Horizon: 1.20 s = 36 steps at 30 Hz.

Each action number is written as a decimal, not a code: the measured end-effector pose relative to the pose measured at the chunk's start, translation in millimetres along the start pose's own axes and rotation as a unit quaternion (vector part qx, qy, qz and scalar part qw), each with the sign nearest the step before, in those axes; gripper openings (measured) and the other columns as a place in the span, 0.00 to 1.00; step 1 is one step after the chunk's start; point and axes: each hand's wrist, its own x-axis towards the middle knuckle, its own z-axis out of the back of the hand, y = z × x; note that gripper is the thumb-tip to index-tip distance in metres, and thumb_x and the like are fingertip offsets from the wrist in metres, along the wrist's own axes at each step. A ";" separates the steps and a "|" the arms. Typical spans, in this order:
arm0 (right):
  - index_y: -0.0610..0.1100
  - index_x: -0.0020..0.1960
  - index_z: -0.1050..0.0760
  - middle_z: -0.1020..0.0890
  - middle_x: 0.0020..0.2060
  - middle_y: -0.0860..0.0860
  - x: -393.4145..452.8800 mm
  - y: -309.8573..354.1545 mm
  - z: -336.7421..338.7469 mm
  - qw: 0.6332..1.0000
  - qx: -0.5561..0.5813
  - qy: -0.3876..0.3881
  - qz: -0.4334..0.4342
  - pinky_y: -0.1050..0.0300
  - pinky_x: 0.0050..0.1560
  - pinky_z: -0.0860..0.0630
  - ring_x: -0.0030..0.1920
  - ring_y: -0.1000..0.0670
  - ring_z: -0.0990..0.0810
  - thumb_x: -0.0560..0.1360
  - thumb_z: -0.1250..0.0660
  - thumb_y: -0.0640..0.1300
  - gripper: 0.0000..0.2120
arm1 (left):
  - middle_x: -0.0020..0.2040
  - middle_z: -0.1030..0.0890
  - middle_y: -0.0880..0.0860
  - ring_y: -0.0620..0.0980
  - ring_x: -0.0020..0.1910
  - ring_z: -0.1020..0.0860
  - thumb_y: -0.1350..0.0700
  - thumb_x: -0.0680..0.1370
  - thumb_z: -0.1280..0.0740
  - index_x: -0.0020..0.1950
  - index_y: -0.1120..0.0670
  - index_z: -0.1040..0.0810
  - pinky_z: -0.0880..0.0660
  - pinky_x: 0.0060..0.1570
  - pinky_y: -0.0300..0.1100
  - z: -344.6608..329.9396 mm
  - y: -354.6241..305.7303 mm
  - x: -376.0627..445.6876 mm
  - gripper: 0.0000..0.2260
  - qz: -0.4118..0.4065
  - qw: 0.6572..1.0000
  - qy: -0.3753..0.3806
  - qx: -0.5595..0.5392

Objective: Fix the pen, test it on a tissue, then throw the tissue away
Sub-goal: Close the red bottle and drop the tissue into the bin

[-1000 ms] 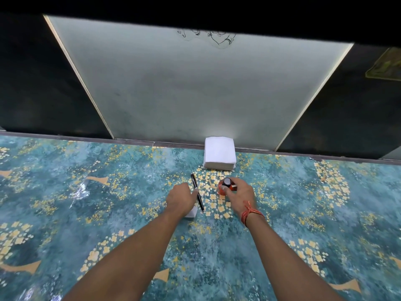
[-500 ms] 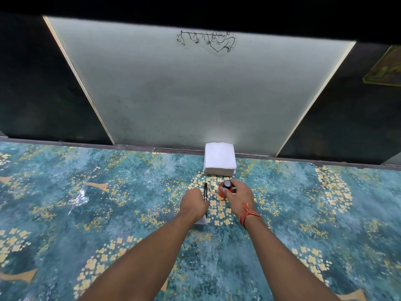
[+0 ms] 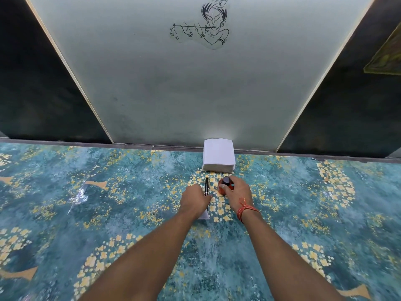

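Note:
A black pen (image 3: 206,186) points away from me, its near end held in my left hand (image 3: 195,199). Under that hand lies a white tissue (image 3: 204,215), only a corner of it showing. My right hand (image 3: 237,192) grips a small orange bottle with a dark cap (image 3: 225,184), standing upright on the patterned table (image 3: 108,192) just right of the pen. A red thread is tied around my right wrist.
A stack of white tissues (image 3: 218,155) sits at the table's far edge, against a frosted glass panel (image 3: 195,83) with a line drawing on it. Dark panels flank the glass on both sides.
The pen has turned from slanted to pointing straight away, and my left hand has shifted slightly right toward the bottle. The view has tilted upward, showing more of the glass.

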 end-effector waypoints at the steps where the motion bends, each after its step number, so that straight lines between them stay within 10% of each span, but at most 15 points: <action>1: 0.49 0.46 0.23 0.20 0.44 0.49 0.6 -0.3 -0.3 1.000 0.001 0.000 0.000 0.51 0.48 0.23 0.47 0.47 0.21 0.74 0.31 0.49 0.04 | 0.22 0.34 0.50 0.48 0.22 0.35 0.47 0.73 0.29 0.25 0.53 0.36 0.41 0.25 0.39 -0.4 1.0 0.3 0.23 -0.003 1.000 -0.003 -0.006; 9: 0.42 0.73 0.38 0.29 0.68 0.43 -30.0 12.5 6.7 0.999 -0.013 -0.034 -0.037 0.49 0.66 0.31 0.67 0.42 0.29 0.77 0.33 0.50 0.29 | 0.32 0.23 0.53 0.50 0.31 0.27 0.39 0.78 0.38 0.36 0.58 0.22 0.36 0.31 0.42 10.4 14.3 -9.9 0.24 0.082 0.980 -0.093 -0.155; 13: 0.42 0.58 0.24 0.21 0.49 0.48 -73.8 33.9 7.5 0.986 0.013 -0.139 0.088 0.49 0.50 0.21 0.48 0.50 0.23 0.76 0.33 0.46 0.12 | 0.41 0.21 0.52 0.48 0.37 0.24 0.39 0.79 0.40 0.46 0.58 0.21 0.32 0.35 0.39 32.5 6.6 -33.5 0.22 0.117 0.924 -0.100 -0.349; 19: 0.41 0.45 0.18 0.17 0.38 0.49 -98.9 62.4 2.3 0.961 0.242 0.060 -0.119 0.54 0.41 0.25 0.38 0.51 0.22 0.71 0.29 0.57 0.18 | 0.44 0.20 0.57 0.54 0.36 0.22 0.49 0.79 0.37 0.52 0.57 0.21 0.28 0.31 0.42 52.9 1.3 -62.6 0.12 0.147 0.811 -0.065 -0.563; 24: 0.34 0.44 0.20 0.19 0.39 0.44 -92.9 68.0 6.5 0.942 0.303 0.044 -0.138 0.52 0.42 0.26 0.40 0.48 0.23 0.73 0.28 0.37 0.05 | 0.46 0.21 0.52 0.48 0.39 0.23 0.60 0.76 0.36 0.62 0.59 0.24 0.25 0.32 0.37 63.4 13.6 -78.2 0.15 0.093 0.847 -0.047 -0.521; 36: 0.35 0.48 0.21 0.17 0.42 0.41 -86.3 64.1 20.9 0.938 0.313 0.029 -0.147 0.55 0.40 0.20 0.40 0.46 0.20 0.73 0.31 0.32 0.04 | 0.55 0.17 0.56 0.50 0.50 0.17 0.66 0.68 0.24 0.67 0.57 0.26 0.19 0.45 0.42 63.0 46.0 -75.6 0.28 0.018 0.880 0.041 -0.473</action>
